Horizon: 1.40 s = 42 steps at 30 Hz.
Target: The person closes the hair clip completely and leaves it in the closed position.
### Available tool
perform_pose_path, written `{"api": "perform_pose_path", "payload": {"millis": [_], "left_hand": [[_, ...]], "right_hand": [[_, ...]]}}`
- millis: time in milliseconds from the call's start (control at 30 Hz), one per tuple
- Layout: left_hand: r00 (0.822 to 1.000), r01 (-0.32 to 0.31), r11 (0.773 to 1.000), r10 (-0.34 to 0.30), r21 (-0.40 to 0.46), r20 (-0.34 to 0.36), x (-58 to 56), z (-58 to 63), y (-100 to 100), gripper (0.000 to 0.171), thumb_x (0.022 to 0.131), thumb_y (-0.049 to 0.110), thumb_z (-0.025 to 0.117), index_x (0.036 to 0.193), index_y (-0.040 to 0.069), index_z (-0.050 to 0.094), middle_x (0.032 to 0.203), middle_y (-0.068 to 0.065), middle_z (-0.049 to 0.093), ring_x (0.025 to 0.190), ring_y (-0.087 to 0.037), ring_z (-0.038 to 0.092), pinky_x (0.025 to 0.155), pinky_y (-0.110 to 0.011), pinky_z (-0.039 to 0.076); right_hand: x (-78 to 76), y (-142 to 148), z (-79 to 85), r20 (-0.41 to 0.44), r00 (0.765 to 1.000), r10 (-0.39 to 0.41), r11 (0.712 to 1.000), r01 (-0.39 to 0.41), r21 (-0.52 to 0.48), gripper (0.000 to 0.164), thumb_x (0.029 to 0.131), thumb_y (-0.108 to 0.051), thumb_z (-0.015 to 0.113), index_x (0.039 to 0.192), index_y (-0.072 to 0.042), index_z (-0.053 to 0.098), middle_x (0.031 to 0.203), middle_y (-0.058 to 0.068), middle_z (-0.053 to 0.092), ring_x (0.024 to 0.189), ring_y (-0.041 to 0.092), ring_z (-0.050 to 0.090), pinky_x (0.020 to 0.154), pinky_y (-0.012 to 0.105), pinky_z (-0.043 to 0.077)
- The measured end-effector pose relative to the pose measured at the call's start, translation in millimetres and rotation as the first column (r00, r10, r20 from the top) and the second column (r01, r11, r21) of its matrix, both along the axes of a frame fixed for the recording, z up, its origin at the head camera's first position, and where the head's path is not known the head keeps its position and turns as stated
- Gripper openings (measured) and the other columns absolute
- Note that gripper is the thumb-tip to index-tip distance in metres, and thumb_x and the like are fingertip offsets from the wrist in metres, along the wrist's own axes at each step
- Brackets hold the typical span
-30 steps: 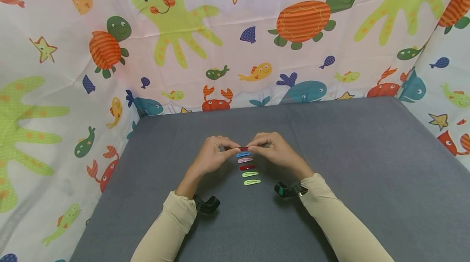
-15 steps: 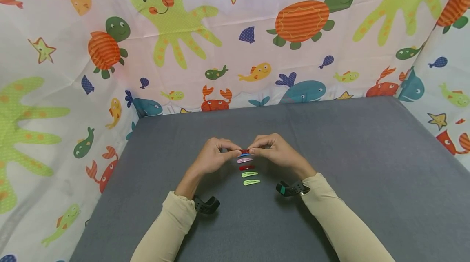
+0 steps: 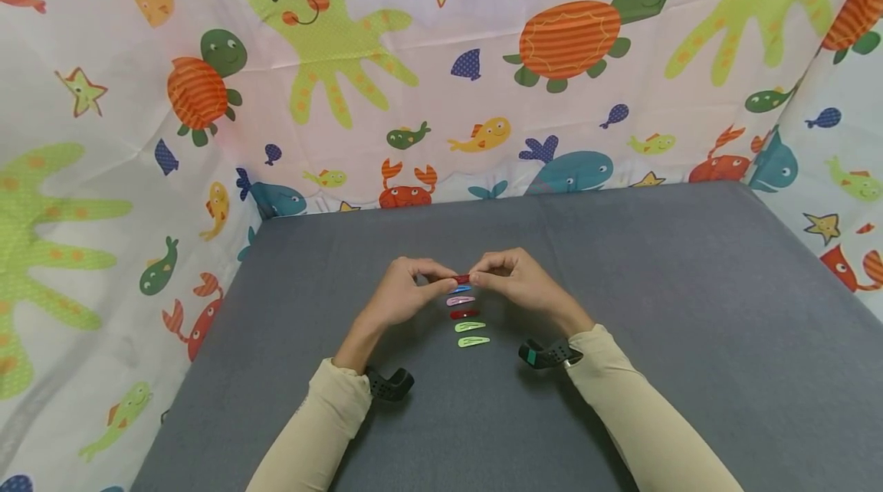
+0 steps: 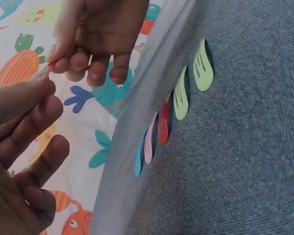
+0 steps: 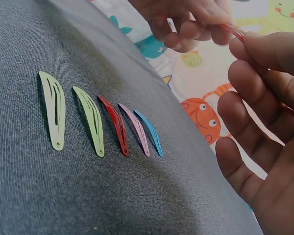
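A red snap hair clip [image 5: 232,29] is held up above the table, pinched at one end by my left hand [image 3: 403,293] and at the other by my right hand [image 3: 516,283]. Thumb and forefinger of each hand cover its ends. Below it on the table lies a column of clips: a blue hair clip [image 5: 149,132], a pink hair clip [image 5: 134,129], a second red hair clip [image 5: 114,125], and two light green ones, the farther green clip [image 5: 90,121] and the nearest green clip [image 5: 53,111].
A grey cloth covers the table [image 3: 441,423]. Behind and at both sides hangs a white curtain [image 3: 428,40] printed with sea animals. Dark straps sit on both wrists, the left strap [image 3: 389,384] and the right strap [image 3: 545,355].
The held red clip dipped slightly over the blue clip, then rose a little again. Both hands keep their pinch on it. The clips on the table have not moved.
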<state>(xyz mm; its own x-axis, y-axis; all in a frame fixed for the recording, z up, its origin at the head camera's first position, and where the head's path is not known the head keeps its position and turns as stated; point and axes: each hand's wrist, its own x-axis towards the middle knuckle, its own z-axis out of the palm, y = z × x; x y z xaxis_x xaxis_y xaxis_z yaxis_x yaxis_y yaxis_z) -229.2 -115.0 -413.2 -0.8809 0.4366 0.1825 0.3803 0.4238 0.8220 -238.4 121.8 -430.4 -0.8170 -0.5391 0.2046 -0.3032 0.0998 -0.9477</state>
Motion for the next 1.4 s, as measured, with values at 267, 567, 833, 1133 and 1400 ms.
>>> {"api": "perform_pose_path", "payload": {"millis": [267,567,833,1133,1400], "left_hand": [[0.985,-0.047,0.996,0.034,-0.073,-0.169,3.0,-0.5,4.2,0.019,0.084,0.028,0.075,0.102,0.032,0.074,0.083,0.011,0.064,0.077,-0.012,0.058,0.064,-0.032,0.048],[0.929,-0.131,0.987,0.09,-0.09,-0.358,4.5,0.3,6.9,0.021,0.08,0.025,0.079,0.1,0.02,0.075,0.087,-0.005,0.067,0.075,-0.017,0.056,0.065,-0.027,0.043],[0.919,-0.155,0.983,0.107,-0.097,-0.38,4.6,0.4,6.9,0.017,0.08,0.024,0.079,0.097,0.023,0.076,0.084,-0.004,0.068,0.076,-0.023,0.058,0.066,-0.028,0.042],[0.919,-0.209,0.966,0.142,-0.149,-0.369,0.7,-2.2,4.1,0.017,0.081,0.029,0.078,0.096,0.023,0.076,0.085,-0.004,0.069,0.075,-0.018,0.057,0.066,-0.029,0.043],[0.922,-0.228,0.962,0.163,-0.153,-0.352,-0.7,-4.7,2.1,0.016,0.081,0.029,0.078,0.096,0.023,0.076,0.083,-0.004,0.068,0.074,-0.016,0.056,0.066,-0.028,0.043]], "right_hand": [[3.1,-4.1,2.1,0.068,0.995,-0.073,0.997,0.072,0.022,0.026,0.094,-0.021,0.063,0.098,0.003,0.071,0.099,0.028,0.065,0.092,0.042,0.061,0.085,0.053,0.049],[2.3,-7.0,0.3,0.105,0.985,-0.138,0.99,0.134,0.047,0.029,0.094,-0.025,0.063,0.101,0.002,0.07,0.1,0.024,0.066,0.091,0.038,0.063,0.085,0.049,0.05],[1.5,-7.2,-0.9,0.109,0.984,-0.139,0.99,0.135,0.05,0.027,0.094,-0.026,0.062,0.104,-0.003,0.071,0.105,0.025,0.066,0.094,0.038,0.063,0.086,0.049,0.05],[0.1,-8.1,-1.6,-0.048,0.978,-0.204,0.978,0.206,0.043,0.024,0.091,-0.021,0.067,0.109,-0.006,0.069,0.096,0.009,0.068,0.085,0.03,0.062,0.073,0.033,0.051],[1.5,-11.1,-2.8,-0.226,0.935,-0.274,0.952,0.297,0.074,0.015,0.084,-0.022,0.075,0.097,-0.016,0.074,0.084,0.0,0.066,0.078,0.02,0.059,0.069,0.034,0.049]]}}
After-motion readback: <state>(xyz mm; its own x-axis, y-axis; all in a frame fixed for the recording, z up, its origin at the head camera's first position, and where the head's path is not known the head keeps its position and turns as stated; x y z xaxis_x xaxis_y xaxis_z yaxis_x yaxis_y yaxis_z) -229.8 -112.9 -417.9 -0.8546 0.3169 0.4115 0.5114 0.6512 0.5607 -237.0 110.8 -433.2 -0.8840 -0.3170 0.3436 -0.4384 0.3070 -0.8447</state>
